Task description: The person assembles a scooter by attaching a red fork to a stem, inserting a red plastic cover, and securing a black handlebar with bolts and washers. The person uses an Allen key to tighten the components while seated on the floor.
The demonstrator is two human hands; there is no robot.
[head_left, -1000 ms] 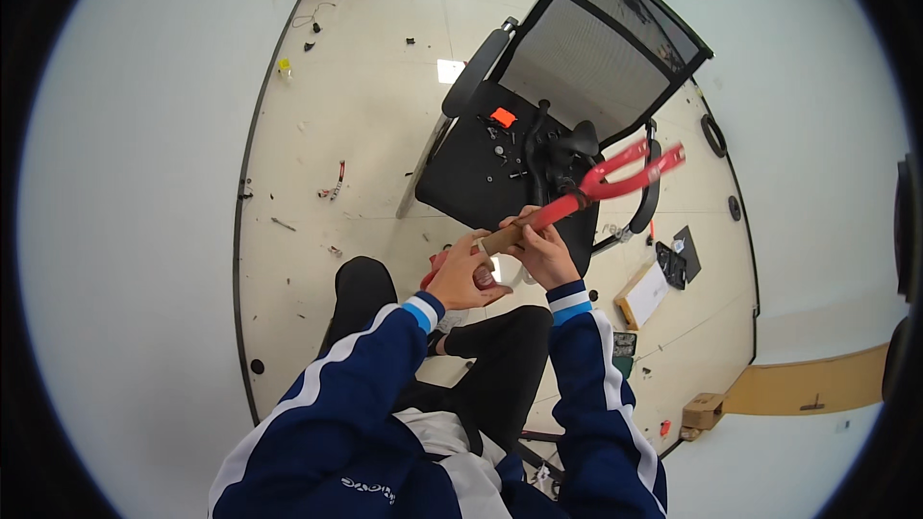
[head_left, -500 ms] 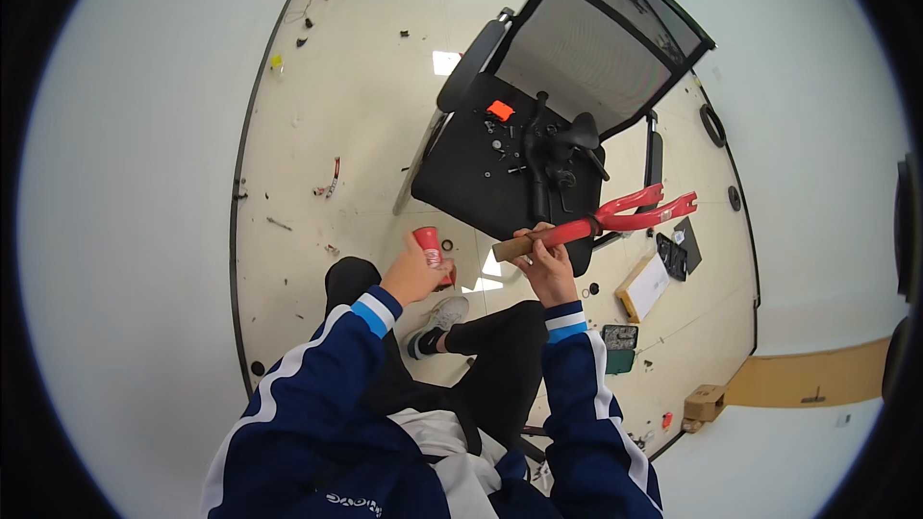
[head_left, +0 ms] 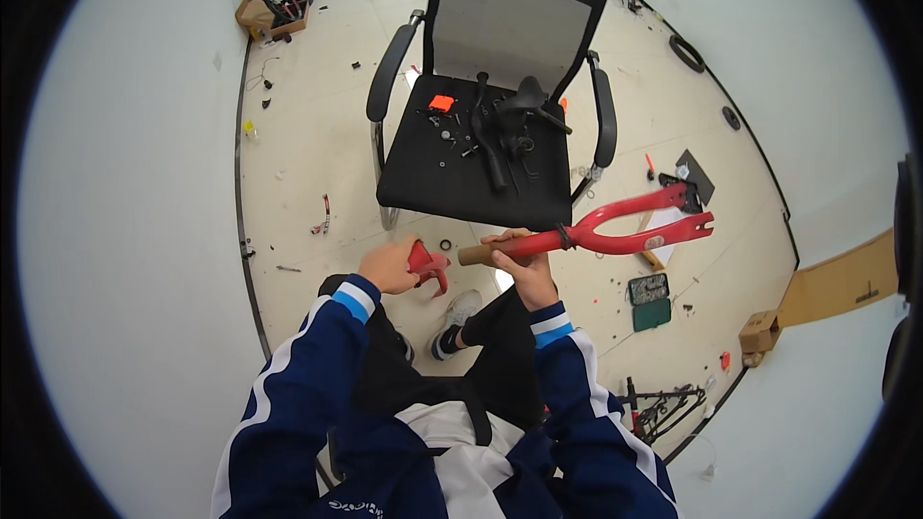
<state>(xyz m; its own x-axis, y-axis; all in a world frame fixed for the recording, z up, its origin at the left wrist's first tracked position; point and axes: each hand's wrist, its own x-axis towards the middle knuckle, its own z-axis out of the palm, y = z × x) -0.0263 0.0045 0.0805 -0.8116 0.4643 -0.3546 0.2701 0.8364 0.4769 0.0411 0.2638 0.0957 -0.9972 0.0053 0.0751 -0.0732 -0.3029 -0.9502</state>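
My right hand (head_left: 531, 279) is wrapped round the tube of a red bicycle fork (head_left: 583, 234). The fork's two prongs reach out to the right, and its bare brownish tube end points left. In my left hand (head_left: 387, 266) is a red tubular part (head_left: 430, 269) with a curved lower piece; my fingers cover some of it, so its exact kind is unclear. A small gap separates the brown tube end from this red part. Both hands are held above my legs, in front of a black office chair (head_left: 409, 178).
On the chair seat lie a black bicycle saddle (head_left: 526, 96), an orange piece (head_left: 441, 103) and several small metal parts. An open green case (head_left: 651, 314) is on the floor to the right, near a cardboard box (head_left: 760, 331). A tyre (head_left: 686, 54) leans by the far right wall.
The view has shifted, and the chair now appears further left and more upright. The fork has swung closer to level, its tube end nearer the red part, which has tilted in my left hand.
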